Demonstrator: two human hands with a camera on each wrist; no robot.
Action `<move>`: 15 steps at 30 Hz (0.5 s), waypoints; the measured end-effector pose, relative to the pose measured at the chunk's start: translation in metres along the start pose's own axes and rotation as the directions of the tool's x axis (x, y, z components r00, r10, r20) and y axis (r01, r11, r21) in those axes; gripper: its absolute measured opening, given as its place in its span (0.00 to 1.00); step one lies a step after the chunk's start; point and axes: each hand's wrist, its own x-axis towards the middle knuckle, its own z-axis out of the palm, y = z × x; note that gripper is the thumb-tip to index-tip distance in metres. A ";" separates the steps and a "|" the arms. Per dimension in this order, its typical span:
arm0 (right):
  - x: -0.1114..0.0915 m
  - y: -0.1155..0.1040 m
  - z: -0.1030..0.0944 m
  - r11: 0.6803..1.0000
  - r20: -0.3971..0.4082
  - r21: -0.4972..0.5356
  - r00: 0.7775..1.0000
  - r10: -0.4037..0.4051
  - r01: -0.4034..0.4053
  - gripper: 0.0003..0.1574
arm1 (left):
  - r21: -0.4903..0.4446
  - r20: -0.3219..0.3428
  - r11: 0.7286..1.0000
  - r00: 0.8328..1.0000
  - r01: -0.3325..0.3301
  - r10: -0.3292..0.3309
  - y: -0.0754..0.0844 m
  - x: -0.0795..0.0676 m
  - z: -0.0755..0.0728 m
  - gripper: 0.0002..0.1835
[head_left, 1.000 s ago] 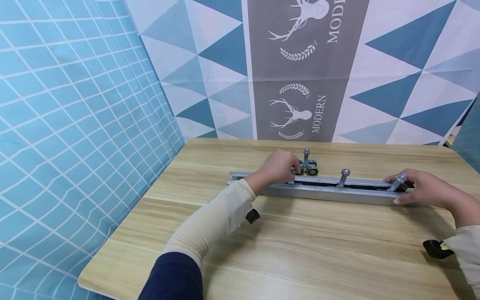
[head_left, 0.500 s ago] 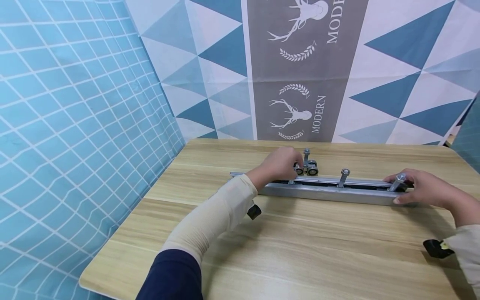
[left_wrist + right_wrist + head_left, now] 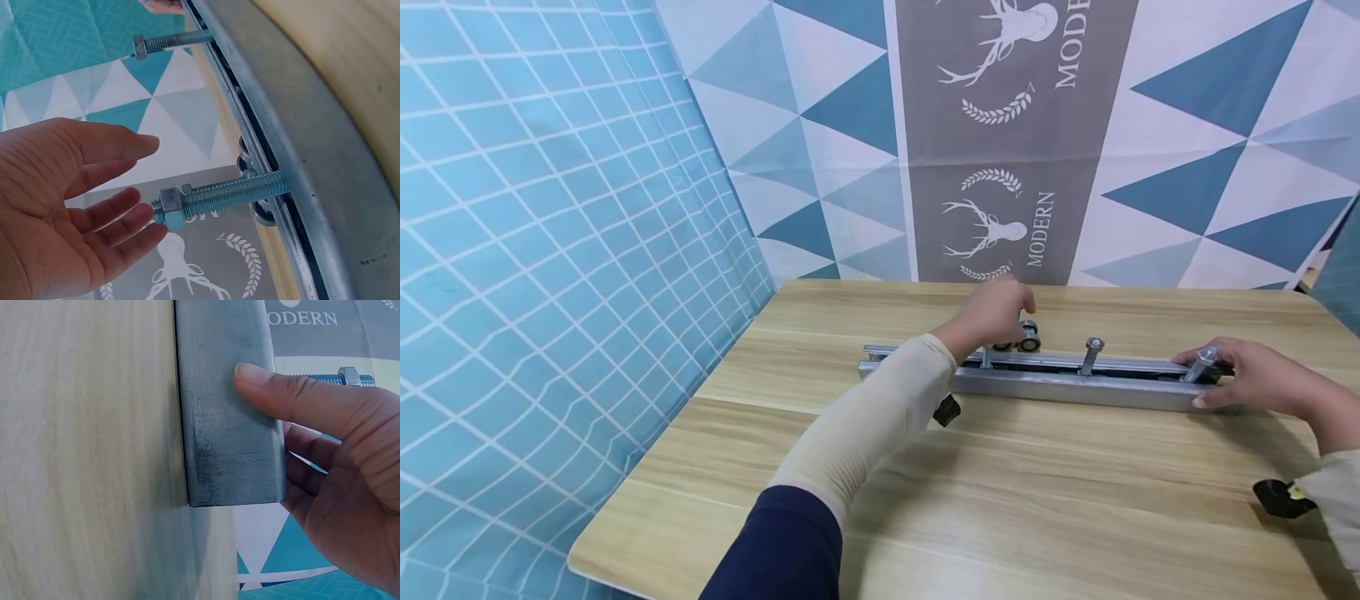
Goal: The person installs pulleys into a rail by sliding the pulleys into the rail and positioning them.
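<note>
A grey metal track rail (image 3: 1052,387) lies lengthwise on the table, its slot facing up. Three threaded bolts with nuts rise from the slot: a left one (image 3: 987,358), a middle one (image 3: 1091,357) and a right one (image 3: 1201,365). Behind the rail stands a loose roller trolley (image 3: 1029,337), partly covered by my left hand (image 3: 992,310). In the left wrist view the fingers are loosely spread, fingertips right beside the nut (image 3: 170,207) of the nearest bolt, gripping nothing. My right hand (image 3: 1262,379) grips the rail's right end, thumb on the front face, other fingers behind.
The wooden table (image 3: 1000,500) meets a patterned cloth backdrop (image 3: 850,150) at its far edge. Blue gridded cloth (image 3: 550,250) hangs on the left. A black wrist device shows under each forearm, the left device (image 3: 947,410) and the right device (image 3: 1283,498).
My left hand has let go of the left bolt and moved back and to the right, over the loose trolley. The right hand keeps its grip on the rail's end.
</note>
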 end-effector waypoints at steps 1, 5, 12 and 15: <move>0.000 0.000 0.000 1.000 -0.002 -0.004 1.000 -0.002 0.002 0.43 | 0.008 -0.007 1.000 1.000 0.006 -0.006 0.000 0.002 0.000 0.22; 0.001 0.000 -0.001 1.000 0.000 -0.005 1.000 -0.008 0.008 0.43 | 0.005 -0.006 0.998 0.998 0.056 -0.056 0.001 0.011 0.000 0.22; 0.001 -0.001 -0.001 1.000 0.004 0.007 1.000 -0.007 0.007 0.43 | 0.020 0.051 0.993 0.992 0.112 -0.113 0.000 0.024 0.002 0.08; 0.001 0.000 -0.001 1.000 0.009 0.005 1.000 -0.004 0.004 0.43 | 0.036 0.083 0.993 0.990 0.115 -0.118 -0.001 0.031 0.005 0.15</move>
